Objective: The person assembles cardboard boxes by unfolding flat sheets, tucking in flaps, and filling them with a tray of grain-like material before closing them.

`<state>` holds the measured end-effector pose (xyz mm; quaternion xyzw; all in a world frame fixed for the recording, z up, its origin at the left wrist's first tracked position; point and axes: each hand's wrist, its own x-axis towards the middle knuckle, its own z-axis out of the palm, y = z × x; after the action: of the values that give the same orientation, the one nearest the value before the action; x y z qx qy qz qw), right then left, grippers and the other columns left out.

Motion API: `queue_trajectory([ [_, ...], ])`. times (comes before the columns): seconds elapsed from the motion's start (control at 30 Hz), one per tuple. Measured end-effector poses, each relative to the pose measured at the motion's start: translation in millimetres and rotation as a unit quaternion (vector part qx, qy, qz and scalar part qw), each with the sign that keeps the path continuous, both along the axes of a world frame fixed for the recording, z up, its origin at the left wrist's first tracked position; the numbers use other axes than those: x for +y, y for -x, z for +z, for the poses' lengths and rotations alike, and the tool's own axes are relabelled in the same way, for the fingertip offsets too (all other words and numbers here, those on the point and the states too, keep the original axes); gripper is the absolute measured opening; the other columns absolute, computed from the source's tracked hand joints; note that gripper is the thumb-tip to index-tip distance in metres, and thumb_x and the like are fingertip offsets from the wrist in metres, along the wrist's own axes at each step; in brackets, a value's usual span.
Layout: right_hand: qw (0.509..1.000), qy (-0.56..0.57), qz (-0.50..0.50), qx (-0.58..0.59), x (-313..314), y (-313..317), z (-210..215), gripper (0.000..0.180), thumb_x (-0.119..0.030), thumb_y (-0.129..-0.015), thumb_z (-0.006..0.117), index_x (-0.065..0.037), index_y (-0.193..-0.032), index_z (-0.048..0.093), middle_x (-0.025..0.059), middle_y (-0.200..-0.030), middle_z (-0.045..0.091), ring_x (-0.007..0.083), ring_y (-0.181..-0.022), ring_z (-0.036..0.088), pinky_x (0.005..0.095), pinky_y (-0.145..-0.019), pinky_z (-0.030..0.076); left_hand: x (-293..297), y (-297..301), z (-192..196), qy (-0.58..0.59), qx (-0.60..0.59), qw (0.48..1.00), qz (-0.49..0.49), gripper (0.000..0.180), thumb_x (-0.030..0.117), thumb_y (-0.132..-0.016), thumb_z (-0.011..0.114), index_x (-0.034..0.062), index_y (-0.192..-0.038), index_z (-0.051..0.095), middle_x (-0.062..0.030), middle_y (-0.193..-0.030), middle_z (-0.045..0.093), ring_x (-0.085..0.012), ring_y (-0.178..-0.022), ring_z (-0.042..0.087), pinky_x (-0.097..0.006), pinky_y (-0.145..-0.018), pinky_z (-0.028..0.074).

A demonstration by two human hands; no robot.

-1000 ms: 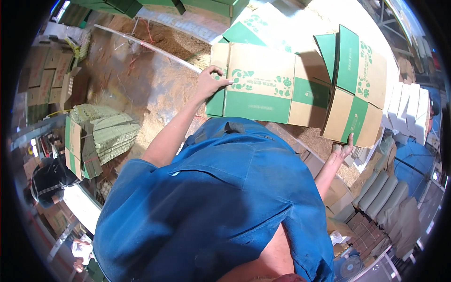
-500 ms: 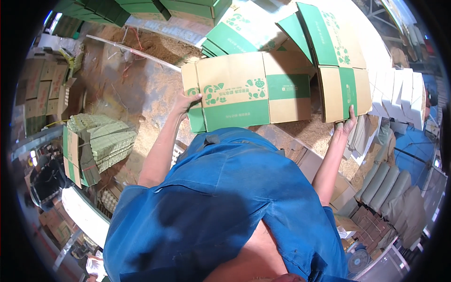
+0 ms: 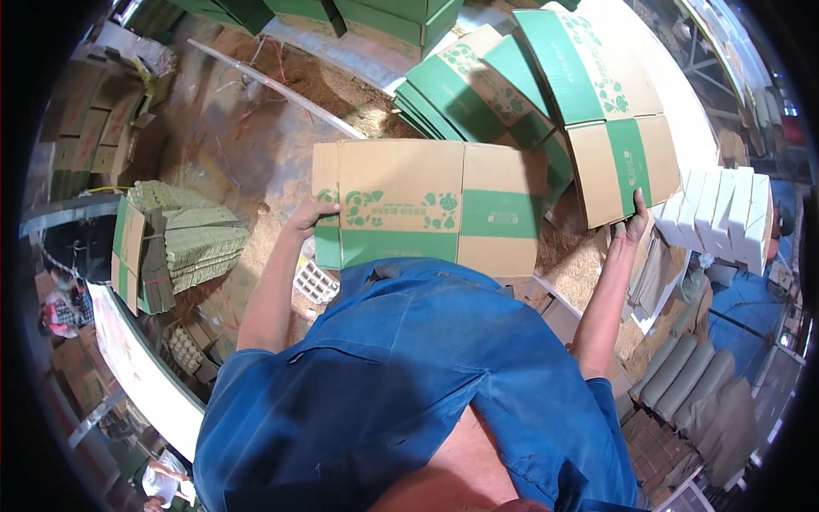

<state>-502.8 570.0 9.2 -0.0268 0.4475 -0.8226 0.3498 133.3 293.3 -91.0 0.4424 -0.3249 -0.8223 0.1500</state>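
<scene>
A flattened brown-and-green cardboard box spans the space before my body. My left hand grips its left edge, thumb on the printed face and fingers behind. At the right, my right hand is closed on the lower edge of a second flattened cardboard box, thumb on its front. That second box is tilted and leans against more flattened green-and-brown boxes behind it. Its lower left edge stands apart from the first box's right end.
Green cartons line the far side. Egg trays are stacked at left, with one pale tray near my left forearm. White boxes and grey rolled bundles stand at right. A person shows at lower left.
The box in my left hand has come nearer my body and slightly left. The box at my right hand has shifted slightly left, and the gap between the two has widened.
</scene>
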Motion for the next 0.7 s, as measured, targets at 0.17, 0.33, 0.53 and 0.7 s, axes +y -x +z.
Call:
queue_trajectory([
  [0.17, 1.000, -0.030, 0.008, 0.004, -30, -23, -24, 0.041, -0.010, -0.090, 0.066, 0.002, -0.127, 0.055, 0.0140, -0.121, 0.064, 0.0269, -0.109, 0.064, 0.0404, -0.097, 0.052, 3, -23, 6, 0.040, -0.008, 0.999, 0.006, 0.059, -0.002, -0.070, 0.077, -0.0023, -0.125, 0.055, -0.0120, -0.113, 0.066, -0.0231, -0.099, 0.067, -0.036, -0.087, 0.057],
  [0.33, 0.997, -0.003, 0.068, -0.025, -48, -57, -49, 0.046, -0.002, -0.086, 0.066, 0.002, -0.129, 0.053, 0.0137, -0.122, 0.063, 0.0268, -0.112, 0.062, 0.0392, -0.102, 0.049, 11, -42, 14, 0.042, -0.012, 0.999, 0.001, 0.063, -0.001, -0.067, 0.080, -0.0022, -0.125, 0.055, -0.0114, -0.112, 0.067, -0.0227, -0.099, 0.067, -0.036, -0.086, 0.057],
  [0.53, 0.977, -0.089, 0.192, 0.010, -62, -24, -55, 0.048, -0.003, -0.084, 0.067, 0.006, -0.128, 0.052, 0.0181, -0.119, 0.064, 0.0280, -0.107, 0.065, 0.0379, -0.097, 0.053, 12, -55, 12, 0.011, -0.044, 0.998, -0.031, 0.061, 0.000, -0.064, 0.083, -0.0016, -0.120, 0.059, -0.0092, -0.107, 0.068, -0.0209, -0.095, 0.067, -0.035, -0.084, 0.057],
  [0.7, 0.972, -0.130, 0.189, -0.046, -67, -8, -74, 0.039, -0.005, -0.086, 0.065, 0.005, -0.122, 0.056, 0.0169, -0.113, 0.066, 0.0280, -0.101, 0.067, 0.0380, -0.092, 0.055, 10, -53, 14, 0.020, -0.044, 0.997, -0.055, 0.062, 0.001, -0.063, 0.084, -0.0007, -0.120, 0.060, -0.0084, -0.108, 0.068, -0.0205, -0.096, 0.066, -0.035, -0.084, 0.056],
])
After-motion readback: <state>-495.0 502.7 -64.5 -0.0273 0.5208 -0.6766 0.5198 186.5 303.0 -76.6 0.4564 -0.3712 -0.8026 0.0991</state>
